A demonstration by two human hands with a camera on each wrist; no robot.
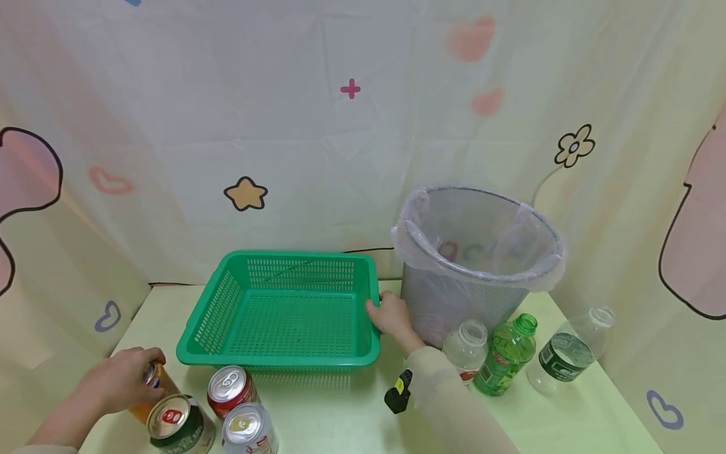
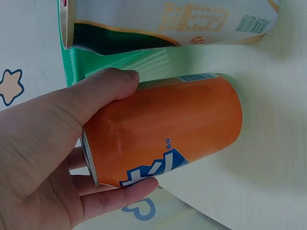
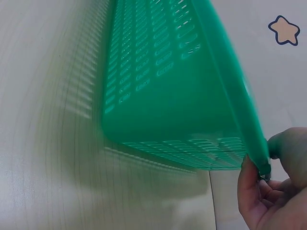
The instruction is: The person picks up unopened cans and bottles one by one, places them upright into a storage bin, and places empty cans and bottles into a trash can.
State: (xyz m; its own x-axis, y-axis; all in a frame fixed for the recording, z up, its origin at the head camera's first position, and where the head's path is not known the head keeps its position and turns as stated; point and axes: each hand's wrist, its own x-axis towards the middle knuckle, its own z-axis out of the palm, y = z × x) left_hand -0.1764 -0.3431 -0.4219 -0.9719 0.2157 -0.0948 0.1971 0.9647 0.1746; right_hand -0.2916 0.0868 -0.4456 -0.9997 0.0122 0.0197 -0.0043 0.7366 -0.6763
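Note:
My left hand [image 1: 126,381] grips an orange soda can [image 2: 168,129] near its top, thumb on one side and fingers on the other. Beside it stands a dark green and white can [image 1: 180,425], which also shows along the top of the left wrist view. A red can [image 1: 231,391] and a white can [image 1: 248,429] stand just to the right. At the right end of the green plastic basket [image 1: 295,362], my right hand [image 1: 394,318] pinches the rim between thumb and fingers. In the right wrist view the basket's perforated wall [image 3: 168,96] fills the middle. No items show inside the basket.
A mesh waste bin [image 1: 459,302] with a clear liner stands at the back right. In front of it are a clear bottle [image 1: 466,347], a green bottle [image 1: 506,356] and another clear bottle with a dark label [image 1: 567,356]. A patterned curtain [image 1: 295,139] hangs behind the table.

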